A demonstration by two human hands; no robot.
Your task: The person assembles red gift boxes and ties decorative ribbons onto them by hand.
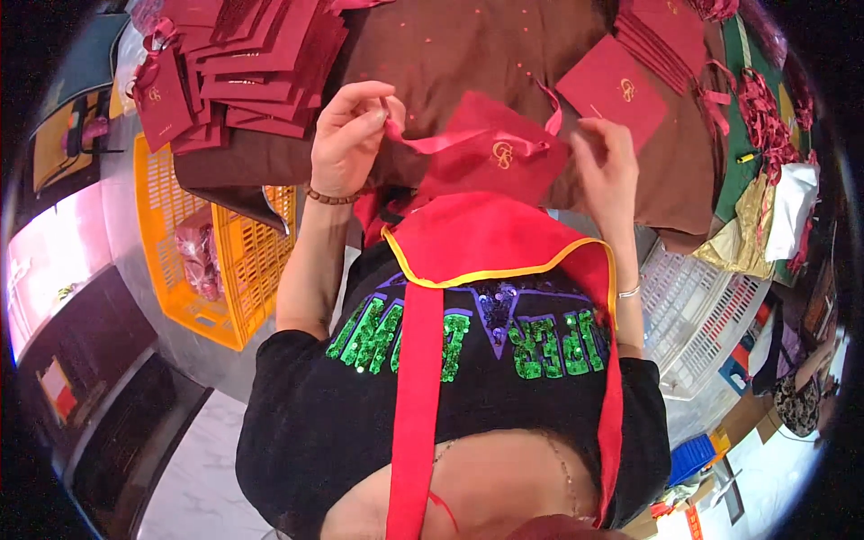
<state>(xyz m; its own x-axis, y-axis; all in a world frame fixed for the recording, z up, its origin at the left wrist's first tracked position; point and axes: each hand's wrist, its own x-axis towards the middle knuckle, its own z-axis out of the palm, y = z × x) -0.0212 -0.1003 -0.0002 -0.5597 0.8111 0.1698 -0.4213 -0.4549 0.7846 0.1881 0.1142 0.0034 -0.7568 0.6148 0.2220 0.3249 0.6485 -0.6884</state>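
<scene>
A dark red card or flat pouch [468,173] with a gold emblem lies in front of me at the table's near edge. A pinkish-red ribbon [432,144] runs across it, and its other end curls up past the card's far right corner. My left hand [342,144] is closed, pinching the ribbon between thumb and fingers left of the card. Beside the card's right edge is my right hand [609,166], its curved fingers apart and no ribbon visible between them. Whether its fingertips touch the card is hard to tell.
Stacks of similar red cards [261,63] lie at the far left of the brown-covered table [450,40]. More red cards [621,88] lie at the right, near a bundle of loose ribbons [765,117]. An orange crate [238,270] and a white crate [697,306] stand below.
</scene>
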